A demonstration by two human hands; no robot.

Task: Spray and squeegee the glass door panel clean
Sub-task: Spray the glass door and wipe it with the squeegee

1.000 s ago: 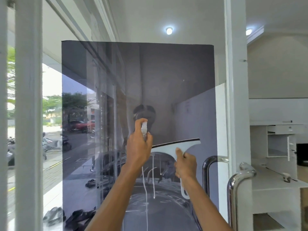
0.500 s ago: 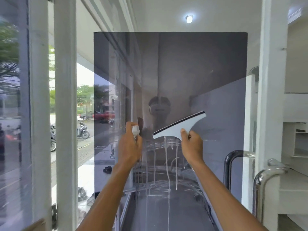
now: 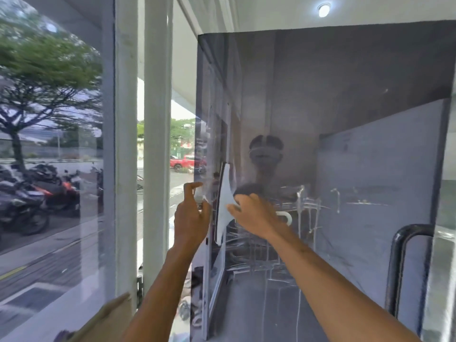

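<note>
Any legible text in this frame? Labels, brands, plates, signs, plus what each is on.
None legible.
Spray bottle in the left hand: no label shows.
Squeegee in the right hand: no marking visible.
Glass door panel: faint marks in the reflection, too blurred to read.
Motorbikes and red car outside: plates too small and blurred.

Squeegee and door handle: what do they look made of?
Squeegee: matte white body, likely plastic; the thin black strip along its edge looks like rubber. Door handle: bent round tube, dark with a soft sheen, probably metal; finish unclear.
</note>
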